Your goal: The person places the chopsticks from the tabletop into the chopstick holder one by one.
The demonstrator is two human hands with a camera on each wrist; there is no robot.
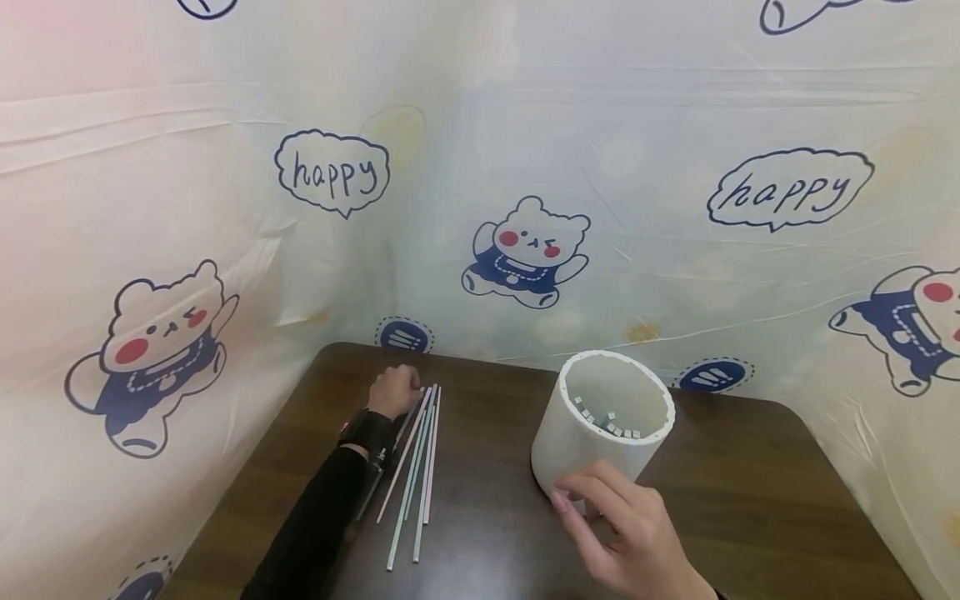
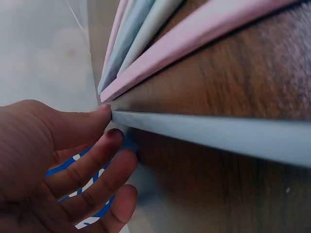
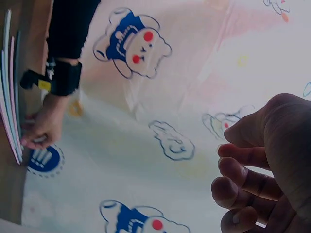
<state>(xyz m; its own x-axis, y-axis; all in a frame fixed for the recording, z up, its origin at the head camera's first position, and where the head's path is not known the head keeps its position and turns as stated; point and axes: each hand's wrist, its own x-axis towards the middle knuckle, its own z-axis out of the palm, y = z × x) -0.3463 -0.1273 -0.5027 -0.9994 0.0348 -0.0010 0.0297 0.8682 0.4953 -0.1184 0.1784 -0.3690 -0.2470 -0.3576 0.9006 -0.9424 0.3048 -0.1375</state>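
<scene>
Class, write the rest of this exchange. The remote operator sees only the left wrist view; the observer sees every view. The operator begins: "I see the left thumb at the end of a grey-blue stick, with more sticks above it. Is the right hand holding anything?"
Observer: No, the right hand is free, its fingers loosely bent.
Operator: Understood. What else stands on the table?
Observer: A white, round, open-topped container, close to the right hand.
Operator: Is there anything inside it?
Observer: Yes, several sticks; their ends show lower than the rim.
</scene>
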